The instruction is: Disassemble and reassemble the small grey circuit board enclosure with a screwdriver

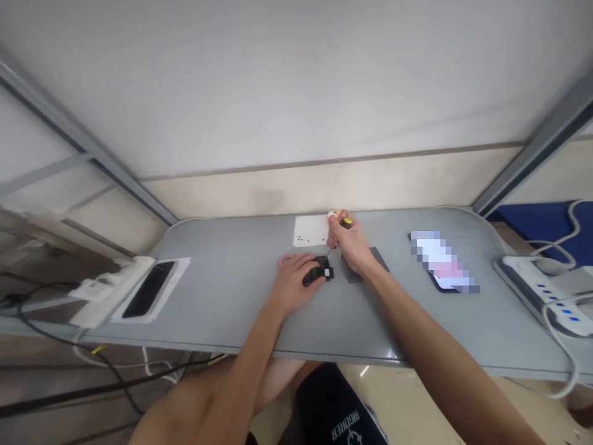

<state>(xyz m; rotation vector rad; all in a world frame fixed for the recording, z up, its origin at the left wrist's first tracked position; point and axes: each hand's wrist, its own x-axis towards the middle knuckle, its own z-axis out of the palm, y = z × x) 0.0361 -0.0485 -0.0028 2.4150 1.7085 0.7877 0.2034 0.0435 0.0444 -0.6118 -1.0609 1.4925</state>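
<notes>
My left hand (295, 278) is closed around a small black device (317, 274) with green markings and a white label, holding it against the grey desk. In my right hand (351, 240) is a screwdriver (346, 223) with a black and yellow handle end. Its thin shaft slants down to the device, where the tip's exact contact is too small to make out. Beyond the hands lies a white sheet (309, 230) with several tiny dark pieces on it. Beneath my right wrist rests a dark grey flat panel (380, 259), partly covered by the forearm.
A lit smartphone (442, 262) lies on the desk (231, 259) to the right, beside a white power strip (551, 300) with cables. At the left, a dark-screened phone (149, 290) lies on white paper near another power strip (113, 290). A wall and metal posts bound the desk.
</notes>
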